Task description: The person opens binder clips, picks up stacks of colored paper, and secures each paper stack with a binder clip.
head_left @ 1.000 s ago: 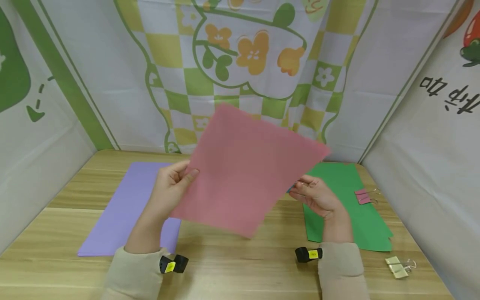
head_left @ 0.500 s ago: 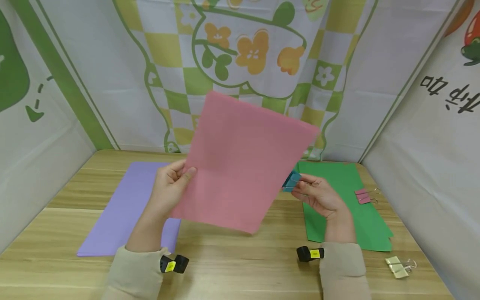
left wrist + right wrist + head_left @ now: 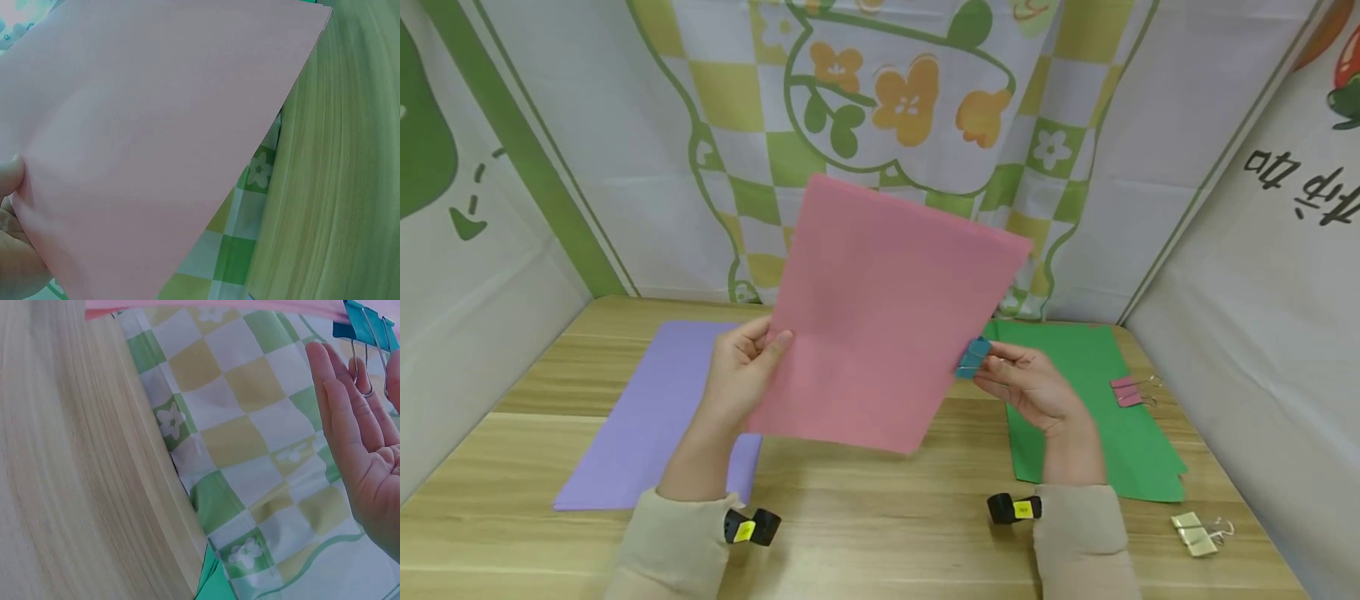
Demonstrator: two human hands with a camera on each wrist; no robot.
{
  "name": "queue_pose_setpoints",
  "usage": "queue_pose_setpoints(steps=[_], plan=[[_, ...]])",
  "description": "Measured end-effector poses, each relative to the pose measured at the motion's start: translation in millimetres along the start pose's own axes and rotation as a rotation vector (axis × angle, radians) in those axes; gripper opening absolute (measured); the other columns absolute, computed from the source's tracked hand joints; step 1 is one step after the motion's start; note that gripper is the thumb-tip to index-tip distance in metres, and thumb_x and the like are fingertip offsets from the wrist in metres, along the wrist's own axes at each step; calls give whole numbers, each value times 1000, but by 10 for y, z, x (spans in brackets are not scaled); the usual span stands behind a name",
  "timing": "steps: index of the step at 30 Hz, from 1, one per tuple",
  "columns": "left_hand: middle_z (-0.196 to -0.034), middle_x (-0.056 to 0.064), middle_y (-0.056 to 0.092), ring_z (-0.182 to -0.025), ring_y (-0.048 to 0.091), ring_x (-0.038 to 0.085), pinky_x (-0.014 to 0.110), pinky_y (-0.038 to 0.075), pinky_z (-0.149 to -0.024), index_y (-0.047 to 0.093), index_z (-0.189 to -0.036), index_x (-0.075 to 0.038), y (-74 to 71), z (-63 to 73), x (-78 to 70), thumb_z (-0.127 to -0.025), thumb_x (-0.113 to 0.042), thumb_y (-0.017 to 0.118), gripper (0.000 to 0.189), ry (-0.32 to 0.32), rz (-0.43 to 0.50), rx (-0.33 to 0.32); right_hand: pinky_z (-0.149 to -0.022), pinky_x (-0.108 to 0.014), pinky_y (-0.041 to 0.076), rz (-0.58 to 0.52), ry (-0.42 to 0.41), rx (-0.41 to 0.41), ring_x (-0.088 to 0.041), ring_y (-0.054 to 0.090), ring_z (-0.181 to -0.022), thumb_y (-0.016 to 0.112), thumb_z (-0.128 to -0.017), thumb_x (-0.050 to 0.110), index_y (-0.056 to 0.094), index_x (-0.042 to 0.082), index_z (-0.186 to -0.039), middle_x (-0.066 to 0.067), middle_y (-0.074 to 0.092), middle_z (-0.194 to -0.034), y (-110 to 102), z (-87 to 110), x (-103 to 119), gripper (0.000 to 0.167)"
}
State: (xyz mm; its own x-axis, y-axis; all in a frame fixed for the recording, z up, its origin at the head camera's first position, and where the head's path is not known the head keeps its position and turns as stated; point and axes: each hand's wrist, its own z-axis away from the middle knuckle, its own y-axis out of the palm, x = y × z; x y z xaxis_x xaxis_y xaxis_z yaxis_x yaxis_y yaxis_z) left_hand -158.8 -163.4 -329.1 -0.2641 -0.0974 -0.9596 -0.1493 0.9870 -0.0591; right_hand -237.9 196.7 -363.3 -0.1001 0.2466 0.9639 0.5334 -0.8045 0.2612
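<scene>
My left hand [image 3: 741,375] pinches a stack of pink paper [image 3: 895,325] at its left edge, thumb on the front face, and holds it tilted above the table. The paper fills much of the left wrist view. At the opposite edge sits a blue binder clip [image 3: 973,357], its body overlapping the paper's right side. My right hand [image 3: 1033,385] has the clip's wire handles between thumb and fingers. In the right wrist view the clip [image 3: 365,328] lies right at the pink edge, while the other fingers [image 3: 344,419] extend straight.
Purple paper [image 3: 640,417] lies on the wooden table [image 3: 865,533] at left, partly behind my left arm. Green paper [image 3: 1075,400] lies at right with a pink binder clip [image 3: 1126,392] on it. A yellow binder clip [image 3: 1193,534] rests nearer the front right. A patterned curtain [image 3: 895,100] hangs behind.
The pink paper has swung slightly up and left and steadied. My right hand has moved a little left, and the blue clip, mostly hidden before, now shows at the paper's right edge.
</scene>
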Motion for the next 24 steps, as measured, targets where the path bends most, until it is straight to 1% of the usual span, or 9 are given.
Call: queue_pose_setpoints(steps=[2, 6, 8, 9, 11, 13, 16, 19, 24], plan=[[-73, -20, 71, -65, 69, 3, 23, 58, -59, 59, -124, 15, 13, -1, 2, -102, -7, 54, 31, -10, 2, 5, -91, -22, 56, 3, -2, -1, -6, 71, -95, 58, -100, 8, 69, 18, -110, 6, 74, -96, 26, -14, -1, 19], [-74, -20, 71, -67, 69, 3, 23, 59, -61, 59, -126, 13, 41, 3, -2, -102, -8, 54, 32, -30, 9, 11, -90, -22, 56, -3, -16, 24, -7, 71, -99, 57, -100, 7, 71, 19, -112, 3, 75, -104, 73, -34, 3, 22], [-74, -20, 71, -67, 69, 2, 23, 59, -61, 58, -126, 13, 50, 4, -2, -102, -8, 54, 32, -35, 14, 10, -90, -22, 56, -2, -20, 29, -8, 71, -99, 56, -101, 6, 67, 16, -115, 2, 75, -105, 91, -36, 11, 21], [-74, -20, 71, -67, 69, 3, 22, 59, -61, 58, -126, 13, 53, 5, -1, -102, -8, 54, 32, -37, 17, 10, -90, -23, 56, -2, -18, 29, -8, 72, -99, 56, -101, 7, 64, 13, -118, 2, 75, -106, 97, -37, 14, 20], [-75, -20, 71, -67, 69, 2, 22, 59, -61, 59, -125, 13, 53, 2, 8, -102, -9, 54, 32, -36, 12, 9, -89, -23, 57, 0, -10, 27, -8, 72, -98, 55, -101, 7, 55, 2, -131, 1, 74, -107, 105, -38, 23, 30], [-75, -20, 71, -68, 69, 3, 22, 58, -61, 59, -125, 13, 50, -3, 20, -102, -10, 54, 32, -40, 11, 11, -88, -24, 57, 17, -7, 28, -9, 72, -98, 53, -102, 7, 39, -9, -142, 2, 73, -107, 115, -46, 32, 45], [-76, -20, 71, -68, 69, 3, 23, 59, -62, 58, -126, 12, 47, -15, 50, -103, -11, 53, 33, -51, 14, 26, -87, -24, 58, 25, 0, 19, -9, 72, -98, 50, -104, 8, 17, -20, -148, 3, 73, -109, 126, -63, 40, 62], [-76, -18, 72, -69, 69, 4, 24, 59, -63, 58, -126, 12, 52, -26, 85, -103, -12, 53, 34, -68, 20, 45, -84, -23, 59, 11, 4, -12, -10, 73, -93, 49, -104, 8, 12, -20, -149, 3, 73, -107, 132, -83, 38, 64], [-76, -13, 71, -70, 67, 4, 23, 58, -63, 58, -128, 10, 70, -39, 150, -103, -11, 53, 33, -101, 5, 72, -80, -22, 59, -12, 9, -85, -9, 73, -85, 49, -104, 8, 14, -19, -149, 2, 75, -101, 147, -94, 38, 63]])
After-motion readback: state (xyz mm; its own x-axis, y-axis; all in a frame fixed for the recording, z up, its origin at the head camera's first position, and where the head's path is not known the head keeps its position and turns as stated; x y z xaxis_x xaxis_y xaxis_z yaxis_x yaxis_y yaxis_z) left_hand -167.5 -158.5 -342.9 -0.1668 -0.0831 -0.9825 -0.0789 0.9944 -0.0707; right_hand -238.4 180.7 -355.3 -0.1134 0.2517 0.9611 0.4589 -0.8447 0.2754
